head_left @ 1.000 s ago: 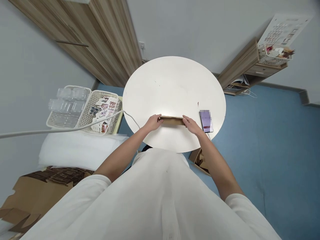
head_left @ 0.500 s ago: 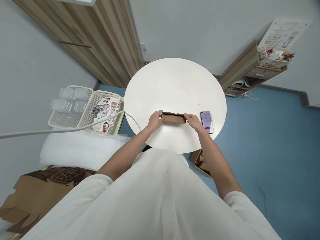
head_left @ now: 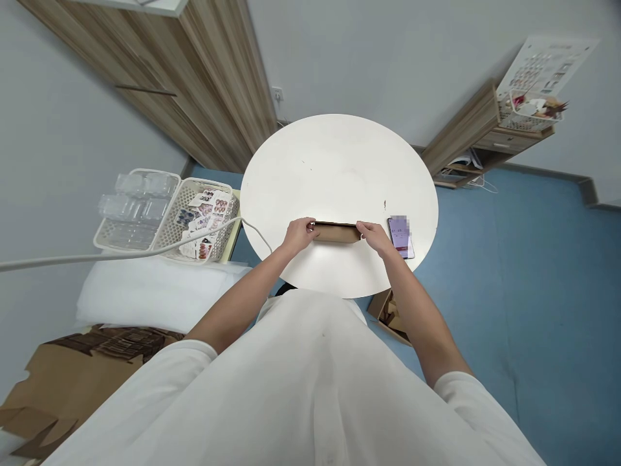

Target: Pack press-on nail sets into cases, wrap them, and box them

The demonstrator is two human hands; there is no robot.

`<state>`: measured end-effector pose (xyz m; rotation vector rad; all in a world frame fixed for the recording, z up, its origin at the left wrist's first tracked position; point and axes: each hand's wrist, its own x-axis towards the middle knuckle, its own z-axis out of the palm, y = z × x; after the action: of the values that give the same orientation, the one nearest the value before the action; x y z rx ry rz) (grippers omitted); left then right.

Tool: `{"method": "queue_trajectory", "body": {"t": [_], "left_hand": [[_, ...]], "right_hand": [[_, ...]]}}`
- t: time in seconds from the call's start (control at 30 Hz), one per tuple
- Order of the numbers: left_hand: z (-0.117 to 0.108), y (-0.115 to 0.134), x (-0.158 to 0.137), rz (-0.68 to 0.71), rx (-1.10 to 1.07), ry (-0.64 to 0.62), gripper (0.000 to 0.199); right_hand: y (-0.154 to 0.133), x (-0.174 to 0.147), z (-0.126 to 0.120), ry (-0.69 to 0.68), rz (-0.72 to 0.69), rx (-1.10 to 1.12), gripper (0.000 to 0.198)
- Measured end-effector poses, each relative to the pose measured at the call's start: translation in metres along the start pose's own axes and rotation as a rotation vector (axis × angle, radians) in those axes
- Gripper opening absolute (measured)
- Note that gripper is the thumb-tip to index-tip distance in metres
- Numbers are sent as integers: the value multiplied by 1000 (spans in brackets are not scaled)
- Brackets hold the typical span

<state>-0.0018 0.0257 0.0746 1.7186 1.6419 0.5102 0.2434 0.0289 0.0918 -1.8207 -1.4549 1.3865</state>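
A small brown cardboard box (head_left: 337,233) is held between my two hands over the near half of the round white table (head_left: 334,165). My left hand (head_left: 299,235) grips its left end, with the thumb on the near side. At the other end, my right hand (head_left: 372,235) has its fingers closed on the right corner. A dark gap runs along the top edge of the box; what is inside is hidden. Just right of my right hand lies a phone (head_left: 400,237) with a lit purple screen.
Left of the table stand a white basket of printed cards (head_left: 201,217) and a basket of clear plastic boxes (head_left: 138,207). A white cable (head_left: 145,253) crosses in front of them. Flat cardboard (head_left: 72,382) lies lower left; an open carton (head_left: 391,317) sits under the table's right edge.
The box's near face has tilted slightly, and both hands have shifted a touch while keeping hold of it. The whole view has moved a little.
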Motion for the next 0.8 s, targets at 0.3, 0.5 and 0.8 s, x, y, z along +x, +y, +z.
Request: {"method": "queue_trajectory", "body": {"t": [0.3,0.5,0.8], "left_hand": [[-4,-9,-5,63,97,-63,36],[-4,-10,-2,70,135,-28,33],[-11,-6,0,20,31,-98,31]], "right_hand": [[4,-5,0,-11,41,140,48],[8,-3,1,-37,66,181,47],[9,-7,4,-43,67,191,48]]}}
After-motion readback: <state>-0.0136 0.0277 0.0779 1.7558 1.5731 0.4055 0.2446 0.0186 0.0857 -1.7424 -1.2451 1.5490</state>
